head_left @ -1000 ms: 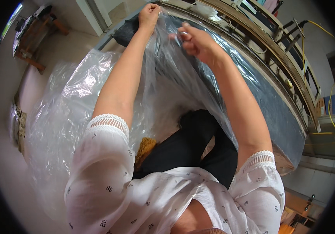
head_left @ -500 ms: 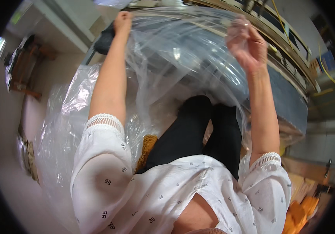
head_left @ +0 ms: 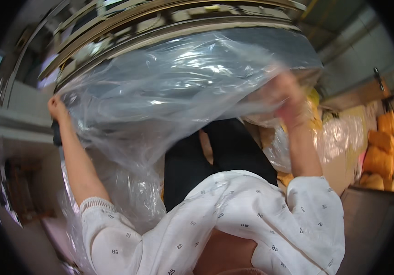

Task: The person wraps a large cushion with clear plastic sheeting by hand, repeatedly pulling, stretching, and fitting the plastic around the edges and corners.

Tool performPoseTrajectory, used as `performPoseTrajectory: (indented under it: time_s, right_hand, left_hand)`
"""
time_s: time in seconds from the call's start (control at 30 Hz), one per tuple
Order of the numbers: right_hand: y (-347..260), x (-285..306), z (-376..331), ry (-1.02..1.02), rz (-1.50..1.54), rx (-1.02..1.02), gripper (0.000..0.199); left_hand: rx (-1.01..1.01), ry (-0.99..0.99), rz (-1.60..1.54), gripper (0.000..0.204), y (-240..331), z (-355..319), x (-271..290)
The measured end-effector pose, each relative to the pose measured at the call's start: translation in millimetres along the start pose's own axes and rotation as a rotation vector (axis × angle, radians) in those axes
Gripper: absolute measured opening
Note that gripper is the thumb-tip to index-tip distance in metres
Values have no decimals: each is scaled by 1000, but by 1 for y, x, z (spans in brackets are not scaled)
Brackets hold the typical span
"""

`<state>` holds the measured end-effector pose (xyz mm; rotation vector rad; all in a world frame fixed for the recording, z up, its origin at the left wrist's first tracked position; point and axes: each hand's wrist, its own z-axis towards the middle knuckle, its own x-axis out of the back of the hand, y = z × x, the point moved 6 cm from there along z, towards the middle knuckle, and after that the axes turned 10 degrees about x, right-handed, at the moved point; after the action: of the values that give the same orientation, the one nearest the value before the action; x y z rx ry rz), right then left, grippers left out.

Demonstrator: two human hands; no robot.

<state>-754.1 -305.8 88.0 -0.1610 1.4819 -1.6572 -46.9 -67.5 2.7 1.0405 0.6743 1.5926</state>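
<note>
A large clear plastic sheet [head_left: 174, 91] stretches between my hands, over a grey-blue surface [head_left: 288, 46] along the front of a machine or bench. My left hand [head_left: 57, 108] is closed on the sheet's left edge, by the far left corner of that surface. On the right, my right hand [head_left: 288, 94] is smeared by motion, with the sheet's right edge drawn up to it; the hand looks closed on it. Loose folds of the sheet hang over my lap and down to the left of my legs.
Long rails [head_left: 169, 23] run across the far side of the machine. Several orange bundles [head_left: 380, 158] are stacked at the right, with more crumpled clear plastic [head_left: 343, 133] nearer. A dark handle [head_left: 379, 78] stands by a wooden board at the far right.
The view has swung to the right. My hands are wider apart, and the sheet is spread out more broadly over the grey-blue surface. My right hand has come lower and nearer.
</note>
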Motion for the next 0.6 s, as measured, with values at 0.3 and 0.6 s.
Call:
performPoseTrajectory:
  time_s: [0.3, 0.6]
  right_hand:
    - [-70, 70, -63, 61, -1627, 440, 55]
    - [-299, 308, -119, 620, -1675, 357, 25]
  left_hand:
    - [-84, -51, 148, 23, 16, -6, -30]
    - [-313, -236, 371, 19, 79, -47, -59]
